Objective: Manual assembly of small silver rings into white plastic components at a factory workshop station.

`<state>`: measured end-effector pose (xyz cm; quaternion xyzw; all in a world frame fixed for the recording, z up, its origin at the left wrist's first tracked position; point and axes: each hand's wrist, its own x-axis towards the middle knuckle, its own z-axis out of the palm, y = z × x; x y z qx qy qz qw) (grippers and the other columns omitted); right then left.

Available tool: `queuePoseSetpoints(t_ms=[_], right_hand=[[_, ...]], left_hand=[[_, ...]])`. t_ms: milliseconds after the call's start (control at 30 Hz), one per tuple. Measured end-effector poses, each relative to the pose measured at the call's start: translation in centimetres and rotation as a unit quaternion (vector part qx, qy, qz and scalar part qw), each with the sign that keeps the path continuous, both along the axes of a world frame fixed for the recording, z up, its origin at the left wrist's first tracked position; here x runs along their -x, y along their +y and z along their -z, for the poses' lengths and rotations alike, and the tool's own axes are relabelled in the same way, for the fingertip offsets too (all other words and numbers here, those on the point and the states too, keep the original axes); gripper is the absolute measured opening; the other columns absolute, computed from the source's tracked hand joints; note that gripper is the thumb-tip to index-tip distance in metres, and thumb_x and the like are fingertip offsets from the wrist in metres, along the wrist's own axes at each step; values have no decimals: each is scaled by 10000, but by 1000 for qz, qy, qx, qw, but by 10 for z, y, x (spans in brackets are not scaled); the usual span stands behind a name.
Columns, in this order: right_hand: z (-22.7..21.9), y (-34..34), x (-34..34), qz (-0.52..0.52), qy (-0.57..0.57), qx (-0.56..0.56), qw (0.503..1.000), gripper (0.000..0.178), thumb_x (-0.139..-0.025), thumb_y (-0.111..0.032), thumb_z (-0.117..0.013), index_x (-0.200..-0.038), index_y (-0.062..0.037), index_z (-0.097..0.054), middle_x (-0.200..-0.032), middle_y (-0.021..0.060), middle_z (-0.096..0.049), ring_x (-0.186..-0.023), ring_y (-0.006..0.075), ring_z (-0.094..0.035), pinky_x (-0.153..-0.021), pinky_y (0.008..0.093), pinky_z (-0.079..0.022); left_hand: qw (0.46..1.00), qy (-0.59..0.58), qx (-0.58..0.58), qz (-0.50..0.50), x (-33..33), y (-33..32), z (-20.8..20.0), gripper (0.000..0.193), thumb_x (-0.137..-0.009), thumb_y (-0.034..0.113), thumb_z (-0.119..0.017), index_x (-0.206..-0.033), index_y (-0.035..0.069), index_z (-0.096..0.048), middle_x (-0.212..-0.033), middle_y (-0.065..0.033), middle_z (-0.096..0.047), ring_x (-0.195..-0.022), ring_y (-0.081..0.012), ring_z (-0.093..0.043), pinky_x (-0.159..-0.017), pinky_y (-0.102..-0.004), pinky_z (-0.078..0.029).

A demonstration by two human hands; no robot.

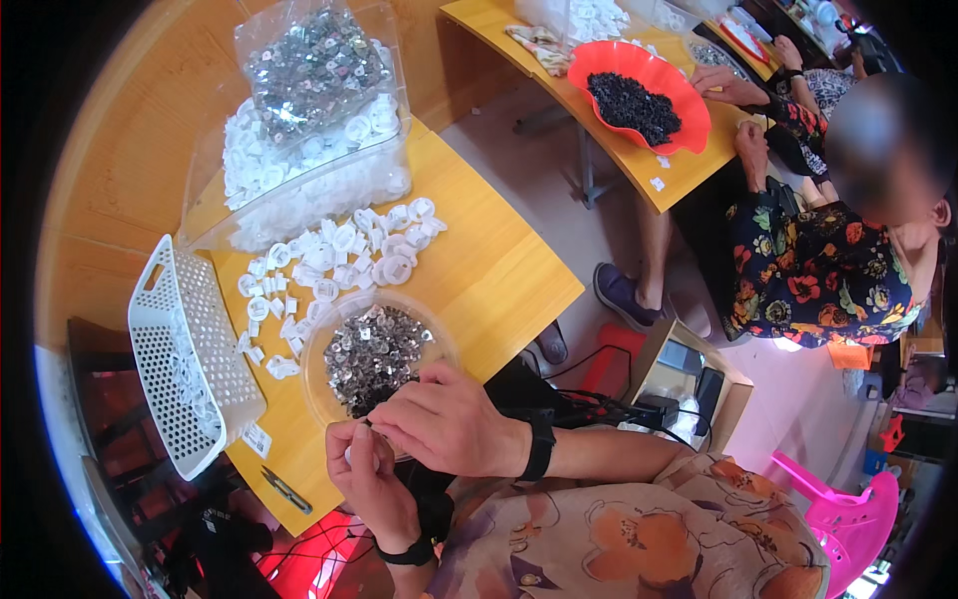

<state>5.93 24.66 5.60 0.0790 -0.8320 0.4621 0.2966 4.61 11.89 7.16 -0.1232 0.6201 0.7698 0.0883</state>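
Both my hands meet over the near edge of a round clear tub (317, 384) heaped with small metal pieces (371, 351). My left hand (367, 484) is closed around a small white plastic part, mostly hidden by the fingers. Thumb and fingertips of my right hand (454, 424) are pinched together against the left fingertips. A tiny dark bit shows there, too small to name. Beyond the tub, many loose white plastic parts (344, 250) lie spread on the yellow table (479, 260).
A clear bin (309, 205) of white parts carries a bag of metal pieces (319, 75). Left stand a white perforated basket (205, 349) and small snips (286, 489). Across, a person (818, 250) sits by a red bowl (694, 110) of black pieces. A cardboard box (733, 399) lies right.
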Motion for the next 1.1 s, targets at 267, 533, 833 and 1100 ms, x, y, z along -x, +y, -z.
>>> queuePoseSetpoints(t_ms=[267,533,833,1100], right_hand=[[0,3,-3,13,62,-100,993,124,-762,-112,-622,-878,-67,-622,-804,-7,-597,-679,117,-569,-678,300,-419],[5,19,-4,36,86,-79,993,150,-750,-135,-567,-870,-45,-571,-744,24,-473,-697,166,-515,-718,337,-392],[18,42,5,-54,52,-22,997,133,-754,-168,-576,-819,-60,-535,-740,37,-456,-686,185,-496,-630,300,-386],[20,46,16,-153,-29,81,984,119,-786,-89,-647,-840,-68,-543,-769,59,-481,-700,238,-524,-624,325,-427]], left_hand=[[999,-15,-43,24,-1,-2,-4,119,-911,98,-530,-805,83,-479,-582,61,-361,-501,-14,-277,-455,-188,-167],[998,-32,-36,45,-4,18,-9,133,-912,107,-530,-796,90,-468,-606,61,-359,-524,-12,-296,-470,-179,-195],[996,4,19,88,-6,40,-13,254,-950,197,-478,-723,113,-398,-618,45,-321,-525,-39,-292,-489,-209,-233],[1000,-3,-3,8,-8,36,-6,129,-922,125,-514,-818,58,-476,-614,26,-385,-523,-44,-348,-482,-197,-267]])
